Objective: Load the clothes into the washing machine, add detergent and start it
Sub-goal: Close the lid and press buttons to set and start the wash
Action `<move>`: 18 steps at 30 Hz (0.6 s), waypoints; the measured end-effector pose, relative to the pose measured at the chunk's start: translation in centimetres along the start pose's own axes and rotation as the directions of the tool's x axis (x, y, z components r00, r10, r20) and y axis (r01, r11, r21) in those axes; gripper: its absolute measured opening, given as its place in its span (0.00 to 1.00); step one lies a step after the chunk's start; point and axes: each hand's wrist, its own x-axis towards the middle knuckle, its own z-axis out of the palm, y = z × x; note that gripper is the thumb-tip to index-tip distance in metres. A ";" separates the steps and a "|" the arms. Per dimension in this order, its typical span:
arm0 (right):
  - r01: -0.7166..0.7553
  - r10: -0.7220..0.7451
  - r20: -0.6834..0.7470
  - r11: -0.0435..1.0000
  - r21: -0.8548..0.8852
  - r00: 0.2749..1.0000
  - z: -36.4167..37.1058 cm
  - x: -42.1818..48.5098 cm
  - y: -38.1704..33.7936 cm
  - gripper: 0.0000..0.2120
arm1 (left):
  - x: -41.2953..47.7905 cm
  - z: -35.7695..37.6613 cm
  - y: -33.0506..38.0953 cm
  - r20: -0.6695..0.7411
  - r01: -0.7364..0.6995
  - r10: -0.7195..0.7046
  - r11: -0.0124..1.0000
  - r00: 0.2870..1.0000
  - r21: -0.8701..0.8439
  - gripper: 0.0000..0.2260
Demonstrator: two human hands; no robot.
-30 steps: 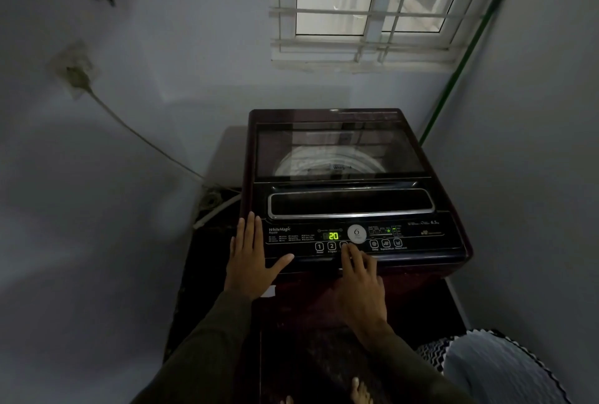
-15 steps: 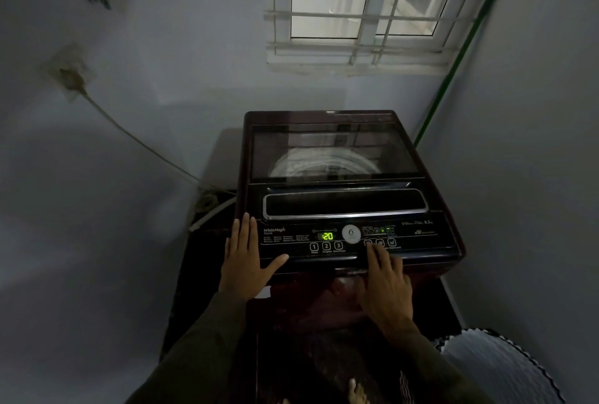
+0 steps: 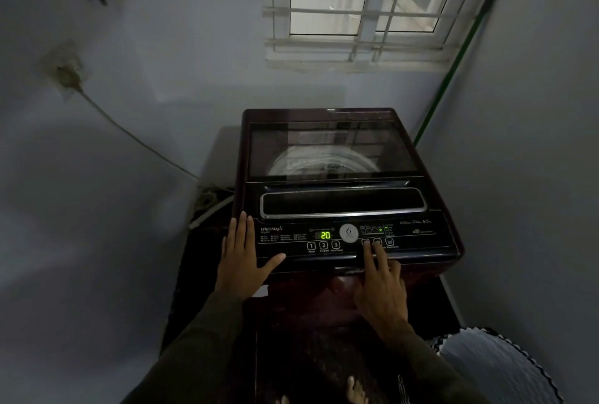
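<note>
Dim grey walls (image 3: 113, 241) close in on a narrow corner. The only daylight comes through the barred window (image 3: 356, 5) up top, and a green pole (image 3: 460, 63) leans in the right-hand corner. Dead centre, close against the back wall, stands the dark maroon washing machine (image 3: 431, 196). Its glass lid (image 3: 330, 144) is down and the pale ring of the drum shows through, but what lies inside is too dark to tell.

On the control panel (image 3: 285, 241) the green display (image 3: 325, 235) reads 20, same as a second ago.

Left hand (image 3: 241, 261): flat, fingers straight and together, thumb spread along the panel's left end, holding nothing. It hasn't budged.

Right hand (image 3: 382, 287) is where the action is! A second back its forefinger (image 3: 368, 254) sat on the numbered buttons (image 3: 323, 245) left of the round dial (image 3: 348, 232). Half a second ago it had crossed to the dial's right. Now its tip lies on the first button of the right-hand cluster, middle finger stretched alongside, outer fingers loosely bent, nothing gripped.

Off to the left, a cable (image 3: 136, 138) runs from a wall socket (image 3: 66, 73) down behind the machine. Bottom right sits a pale ribbed basket (image 3: 505, 371) with a scalloped rim, with bare toes (image 3: 355, 390) at the bottom edge.
</note>
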 end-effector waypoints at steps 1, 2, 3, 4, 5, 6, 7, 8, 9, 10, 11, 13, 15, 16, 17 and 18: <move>0.001 -0.001 -0.001 1.000 0.004 1.000 0.0 0.0 0.0 0.40 | 0.0 0.0 0.0 -0.001 -0.001 0.001 1.000 1.000 0.001 0.52; 0.000 0.000 -0.002 1.000 0.007 1.000 -0.1 0.1 0.0 0.40 | 0.0 0.0 -0.1 -0.001 -0.001 0.001 1.000 1.000 0.001 0.52; -0.003 0.003 0.000 1.000 0.007 1.000 -0.2 0.1 0.0 0.40 | 0.0 0.1 -0.1 -0.001 -0.001 0.001 1.000 1.000 0.002 0.51; -0.005 0.005 0.000 1.000 0.003 1.000 -0.2 0.1 -0.1 0.40 | 0.0 0.1 -0.1 -0.001 -0.001 0.001 1.000 1.000 0.003 0.51; -0.007 0.007 -0.003 1.000 -0.001 1.000 -0.2 0.1 -0.1 0.40 | 0.1 0.1 -0.1 -0.004 -0.001 0.001 1.000 1.000 0.005 0.51; -0.011 0.011 -0.007 1.000 -0.003 1.000 -0.2 0.2 -0.2 0.40 | 0.1 0.2 -0.1 -0.006 -0.002 0.002 1.000 1.000 0.008 0.51; -0.017 0.017 -0.013 1.000 -0.002 1.000 -0.2 0.2 -0.4 0.39 | 0.1 0.2 -0.1 -0.007 -0.002 0.002 1.000 1.000 0.009 0.51; -0.013 0.013 -0.017 1.000 -0.002 1.000 -0.2 0.2 -0.6 0.39 | 0.1 0.2 -0.1 -0.007 -0.004 0.004 1.000 1.000 0.009 0.51; 0.007 -0.007 -0.019 1.000 -0.007 1.000 -0.3 0.2 -0.9 0.39 | 0.1 0.2 -0.1 -0.009 -0.005 0.005 1.000 1.000 0.009 0.51; 0.045 -0.045 -0.017 0.999 -0.018 0.999 -0.3 0.2 -1.3 0.39 | 0.1 0.2 -0.1 -0.012 -0.004 0.004 1.000 1.000 0.011 0.51; 0.092 -0.093 -0.009 0.995 -0.031 0.996 -0.3 0.1 -1.8 0.38 | 0.1 0.2 -0.1 -0.014 -0.002 0.002 1.000 1.000 0.012 0.51; 0.155 -0.155 0.005 0.987 -0.040 0.988 -0.2 0.0 -2.9 0.37 | 0.1 0.2 -0.1 -0.015 0.000 0.000 1.000 1.000 0.006 0.50; 0.145 -0.145 0.000 0.989 -0.023 0.989 -0.3 -0.1 -3.7 0.37 | 0.1 0.2 -0.1 -0.015 0.001 0.000 1.000 1.000 0.006 0.50; 0.134 -0.134 0.001 0.991 -0.023 0.991 -0.2 -0.1 -3.9 0.37 | 0.1 0.2 -0.1 -0.013 0.001 -0.001 1.000 1.000 0.007 0.50; 0.130 -0.130 -0.001 0.991 -0.035 0.992 -0.1 -0.2 -3.9 0.38 | 0.1 0.2 -0.1 -0.013 0.001 -0.001 1.000 1.000 0.004 0.50; 0.133 -0.133 -0.006 0.990 -0.053 0.991 0.0 -0.3 -3.8 0.38 | 0.0 0.2 -0.1 -0.015 0.002 -0.002 1.000 1.000 0.000 0.50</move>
